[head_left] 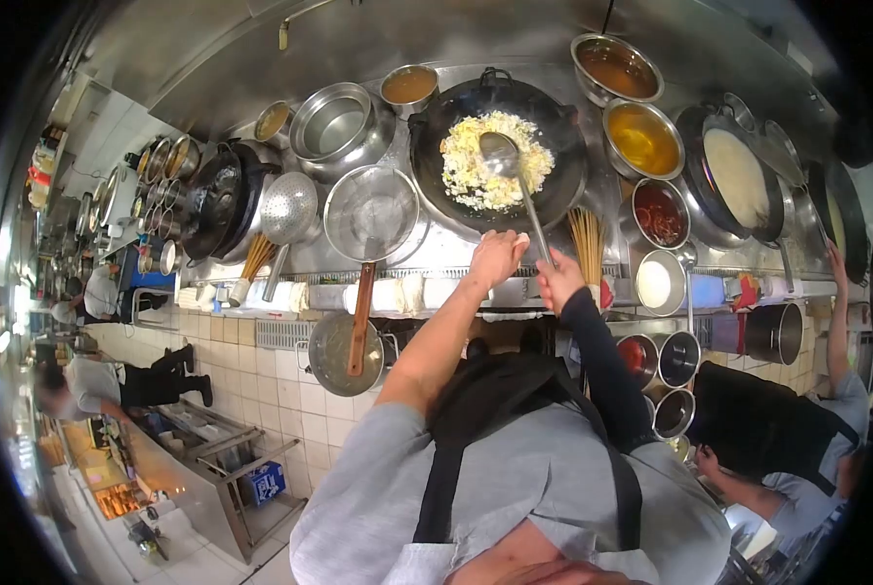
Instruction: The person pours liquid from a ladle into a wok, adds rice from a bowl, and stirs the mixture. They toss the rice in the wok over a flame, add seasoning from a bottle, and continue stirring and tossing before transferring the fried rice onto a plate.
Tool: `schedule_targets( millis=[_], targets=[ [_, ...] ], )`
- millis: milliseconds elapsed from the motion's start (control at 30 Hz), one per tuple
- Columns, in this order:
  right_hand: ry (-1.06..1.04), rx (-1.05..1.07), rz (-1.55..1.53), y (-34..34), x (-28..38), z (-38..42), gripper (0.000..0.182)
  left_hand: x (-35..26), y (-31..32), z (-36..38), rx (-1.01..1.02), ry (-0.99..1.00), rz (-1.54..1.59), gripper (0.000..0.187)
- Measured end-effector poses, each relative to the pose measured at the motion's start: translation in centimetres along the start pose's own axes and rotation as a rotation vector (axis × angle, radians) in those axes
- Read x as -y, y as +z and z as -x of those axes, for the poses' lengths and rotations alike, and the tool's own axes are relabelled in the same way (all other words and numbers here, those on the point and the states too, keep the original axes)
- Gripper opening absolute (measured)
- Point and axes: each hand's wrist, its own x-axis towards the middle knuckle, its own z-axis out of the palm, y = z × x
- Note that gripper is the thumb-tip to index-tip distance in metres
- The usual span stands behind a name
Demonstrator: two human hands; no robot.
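A large black wok [435, 175] sits on the range in front of me, holding fried rice [466, 168] with yellow egg bits. My left hand [498, 258] is closed at the wok's near rim, where the fingers cover the part they grip. My right hand [559, 281] is wrapped round the handle of a metal ladle [499, 154]. The ladle's bowl lies on the rice near the wok's middle. A bamboo brush [586, 234] stands just beyond my right hand.
Left of the wok lie a mesh strainer [371, 210], a perforated skimmer [289, 209] and a steel pot [332, 122]. Bowls of yellow liquid [643, 141] and red sauce [660, 214] line the right. A co-worker [797, 429] stands at right; another person [95, 385] is at left.
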Motion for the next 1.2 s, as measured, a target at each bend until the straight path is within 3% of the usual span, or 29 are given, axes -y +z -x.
schedule_targets(
  millis=[67,133,200,267,300,400,533,600,667,733,800,867,933,1000,1067,1133,1200],
  targets=[
    [-0.105,-0.038,0.157,0.9,1.3,4.9,0.030,-0.9,-1.5,0.2,0.013,-0.057,0.061,0.036],
    [0.013,0.030,0.044,-0.9,3.5,8.8,0.023,-1.3,-1.7,0.0,-0.005,-0.073,0.103,0.036],
    [0.156,0.196,-0.109,-5.8,1.9,4.4,0.021,-0.9,-1.1,0.3,-0.038,-0.047,0.102,0.035],
    [0.127,0.173,-0.220,-5.8,0.8,0.4,0.014,-1.8,-2.4,0.4,0.007,-0.059,0.090,0.035],
    [0.023,0.058,-0.013,-3.4,0.8,1.2,0.018,-2.2,-2.9,0.4,0.025,-0.067,0.083,0.035],
    [-0.030,0.039,0.146,0.1,2.2,6.4,0.024,-1.7,-2.2,0.2,0.006,-0.074,0.087,0.035],
    [0.310,0.309,-0.406,-5.4,1.1,2.4,0.032,-1.4,-1.4,0.7,-0.009,-0.057,0.072,0.036],
    [0.155,0.137,-0.209,-4.6,0.3,1.9,0.029,-0.9,-1.2,0.1,0.005,-0.035,0.071,0.036],
    [-0.025,-0.124,0.066,-1.8,1.9,6.7,0.025,-1.2,-1.6,0.5,-0.022,-0.052,0.087,0.037],
    [0.063,-0.016,0.062,-4.8,4.3,7.2,0.028,-1.4,-1.8,-0.3,-0.020,-0.062,0.079,0.037],
    [0.163,0.134,-0.250,-9.4,3.8,0.6,0.027,-1.1,-1.7,-0.2,0.037,-0.076,0.040,0.037],
    [0.023,0.087,-0.020,-7.1,4.6,-4.2,0.038,-1.4,-2.0,-0.4,0.062,-0.079,0.083,0.037],
    [-0.400,-0.222,0.784,-3.8,2.4,-9.4,0.057,-1.9,-2.7,0.0,0.074,-0.070,0.048,0.037],
    [-0.587,-0.416,1.456,-2.3,-0.8,-12.4,0.071,-1.1,-2.8,-0.2,0.060,0.078,0.030,0.038],
    [-0.468,-0.204,1.382,-1.2,-0.6,-8.1,0.073,0.0,-2.0,-0.4,-0.006,0.164,-0.015,0.038],
    [-0.441,-0.132,1.413,-4.0,-0.7,-4.4,0.072,0.3,-0.4,-0.1,-0.125,0.186,-0.072,0.038],
    [-0.376,-0.018,1.408,-4.7,3.4,4.2,0.070,-1.6,-0.1,1.3,-0.164,0.032,-0.032,0.038]
  ],
)
